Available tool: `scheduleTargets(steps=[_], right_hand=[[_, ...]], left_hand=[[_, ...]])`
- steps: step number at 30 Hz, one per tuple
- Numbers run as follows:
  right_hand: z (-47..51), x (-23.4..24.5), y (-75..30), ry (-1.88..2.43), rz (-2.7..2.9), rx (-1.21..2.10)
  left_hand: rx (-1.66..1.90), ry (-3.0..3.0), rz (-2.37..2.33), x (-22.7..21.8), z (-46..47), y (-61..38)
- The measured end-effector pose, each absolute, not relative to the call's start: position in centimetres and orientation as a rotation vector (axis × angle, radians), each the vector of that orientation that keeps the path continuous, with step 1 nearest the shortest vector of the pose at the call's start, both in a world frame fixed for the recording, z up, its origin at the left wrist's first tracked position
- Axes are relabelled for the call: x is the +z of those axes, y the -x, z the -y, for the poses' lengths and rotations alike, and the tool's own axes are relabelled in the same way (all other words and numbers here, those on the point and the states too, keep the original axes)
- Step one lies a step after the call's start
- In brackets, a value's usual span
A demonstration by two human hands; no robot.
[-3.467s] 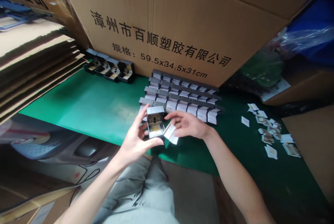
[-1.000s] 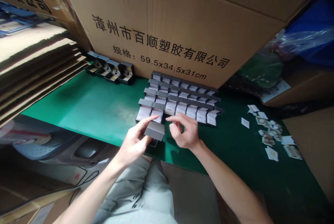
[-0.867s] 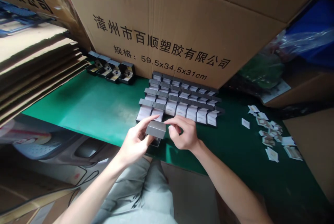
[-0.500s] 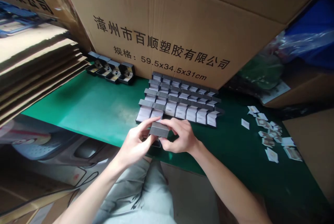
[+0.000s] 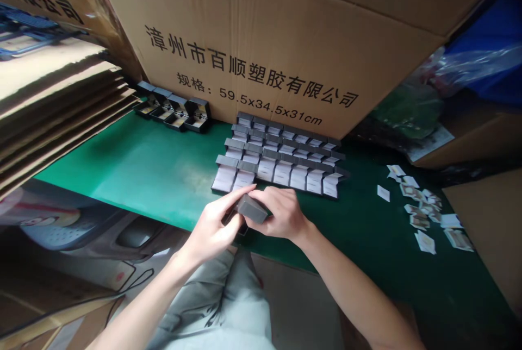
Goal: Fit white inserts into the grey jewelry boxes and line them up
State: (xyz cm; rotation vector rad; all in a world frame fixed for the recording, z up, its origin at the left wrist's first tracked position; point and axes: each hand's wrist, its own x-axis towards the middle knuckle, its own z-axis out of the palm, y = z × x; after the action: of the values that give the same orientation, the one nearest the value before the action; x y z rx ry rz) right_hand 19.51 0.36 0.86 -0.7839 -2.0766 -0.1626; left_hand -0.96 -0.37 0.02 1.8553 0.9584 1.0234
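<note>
A small dark grey jewelry-type box (image 5: 253,209) is held between both hands above the table's near edge, turned at an angle. My left hand (image 5: 218,222) grips its left side, thumb below and fingers along the far side. On the right side, my right hand (image 5: 281,211) has its fingers curled around the box. Below them a dark box-like edge (image 5: 243,230) shows, mostly hidden by the hands. Just beyond stand rows of open grey boxes (image 5: 291,173) with white inserts, the nearest row almost at my fingertips.
Several open black boxes (image 5: 175,111) sit at the back left of the green table (image 5: 163,176). Small packets and cards (image 5: 424,208) lie scattered at the right. A large carton (image 5: 244,24) rises behind; stacked cardboard sheets (image 5: 81,94) lie at the left.
The box in my hands has rotated so its right end points nearer to me. My right fingers have closed further around it. The rows of boxes have not moved.
</note>
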Motion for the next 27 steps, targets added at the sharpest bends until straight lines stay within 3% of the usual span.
scheduleTargets(steps=[27], right_hand=[[-0.52,0.37,-19.21,0.843,1.999,-0.074]], left_hand=[[0.925,-1.717,-1.056,0.56,0.48,0.83]])
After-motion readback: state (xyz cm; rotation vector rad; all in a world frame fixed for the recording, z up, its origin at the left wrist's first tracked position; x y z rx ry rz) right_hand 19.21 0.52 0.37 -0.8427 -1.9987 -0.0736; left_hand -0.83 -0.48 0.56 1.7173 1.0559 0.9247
